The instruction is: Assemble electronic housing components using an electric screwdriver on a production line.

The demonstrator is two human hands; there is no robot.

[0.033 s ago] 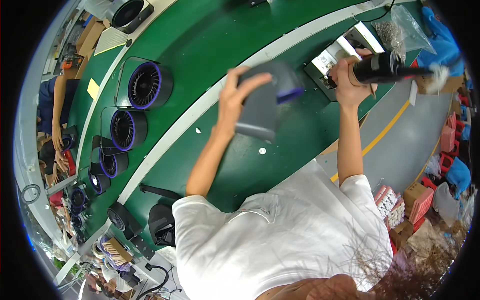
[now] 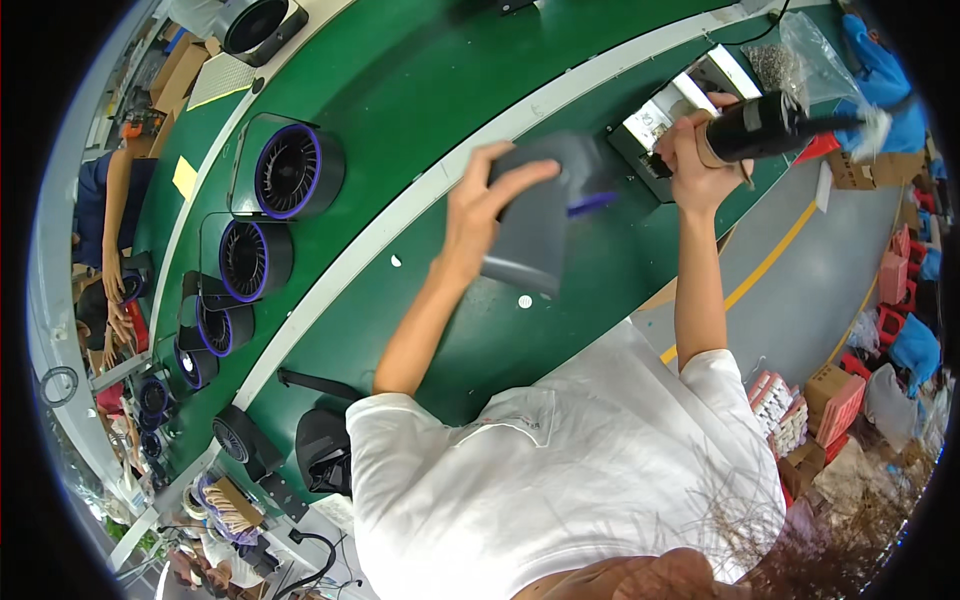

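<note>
My left hand (image 2: 472, 215) grips a dark grey fan housing (image 2: 532, 232) above the green workbench, thumb spread across its top. A purple rim shows on the housing's right side; both are blurred by motion. My right hand (image 2: 700, 168) is closed around a black electric screwdriver (image 2: 745, 132), its cord end pointing right. That hand is over an open dark box (image 2: 640, 158) with shiny, light inner walls. The fingertips and the tool's tip are partly hidden there, so I cannot tell whether they touch what is inside.
Several round fans with purple rims, such as one fan (image 2: 292, 172), stand along the left on the green belt beyond a pale rail (image 2: 400, 205). A black fan part (image 2: 325, 450) lies near my left elbow. A bag of small parts (image 2: 775, 65) sits beyond the box. Another person's arm (image 2: 117, 215) is far left.
My left hand and the fan housing have shifted slightly to the right and tilted. The screwdriver's rear has swung a little upward, while my right hand stays over the box.
</note>
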